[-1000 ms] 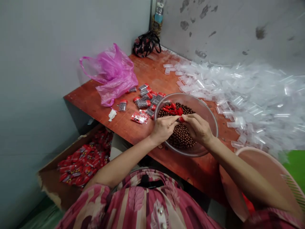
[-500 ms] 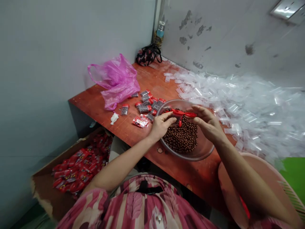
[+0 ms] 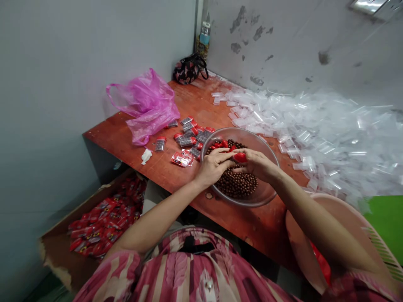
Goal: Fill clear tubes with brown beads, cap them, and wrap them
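Over a clear plastic bowl (image 3: 208, 142) of brown beads (image 3: 236, 184), my two hands meet around a small container with a red cap (image 3: 240, 157). My left hand (image 3: 212, 170) is closed on its left side, where the fingers hide most of the body. On the right, my right hand (image 3: 260, 165) has thumb and fingers pressed on the red cap. Several loose red pieces (image 3: 220, 144) lie on the beads behind the hands. Filled red-capped containers (image 3: 188, 141) lie left of the bowl, beside a printed red packet (image 3: 182, 158).
Clear empty containers (image 3: 330, 134) are heaped at the right. A pink plastic bag (image 3: 151, 105) and a dark floral pouch (image 3: 189, 69) lie toward the wall. Below left stands a cardboard box (image 3: 59, 243) of red packets; below right, a pink basin (image 3: 305, 235).
My right hand has moved in against my left, and its fingers have closed on the red cap, which stood hinged open before. The view has shifted slightly.
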